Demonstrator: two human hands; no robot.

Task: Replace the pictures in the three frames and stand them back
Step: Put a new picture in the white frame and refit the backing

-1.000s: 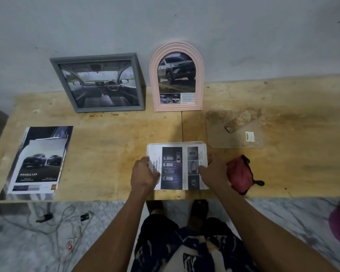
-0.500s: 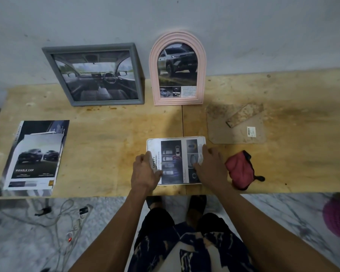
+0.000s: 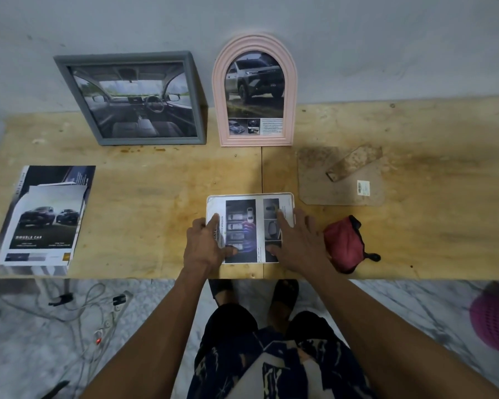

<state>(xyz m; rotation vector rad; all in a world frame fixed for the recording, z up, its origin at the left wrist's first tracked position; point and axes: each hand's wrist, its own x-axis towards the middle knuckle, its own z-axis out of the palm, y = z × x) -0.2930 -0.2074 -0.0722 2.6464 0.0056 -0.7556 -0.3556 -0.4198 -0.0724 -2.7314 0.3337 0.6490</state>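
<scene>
A white rounded frame (image 3: 249,196) lies flat near the table's front edge, with a printed car picture (image 3: 241,226) laid on it. My left hand (image 3: 205,246) rests on the picture's left side, index finger and thumb pressing down. My right hand (image 3: 297,240) presses the right side with spread, straight fingers. A grey square frame (image 3: 150,141) with a car-interior picture and a pink arched frame (image 3: 257,141) with a car picture stand upright against the wall. A brown backing board (image 3: 340,191) with its stand flap lies flat to the right of the white frame.
A red cloth (image 3: 343,243) lies just right of my right hand. A stack of car brochures (image 3: 43,223) sits at the table's left front. On the floor are a power strip with cables (image 3: 107,318) and a pink basket (image 3: 496,321). The wooden table (image 3: 156,197) meets the wall.
My right hand has moved from the frame's right edge onto the picture, fingers spread. My left hand has shifted from gripping the left edge to resting on top.
</scene>
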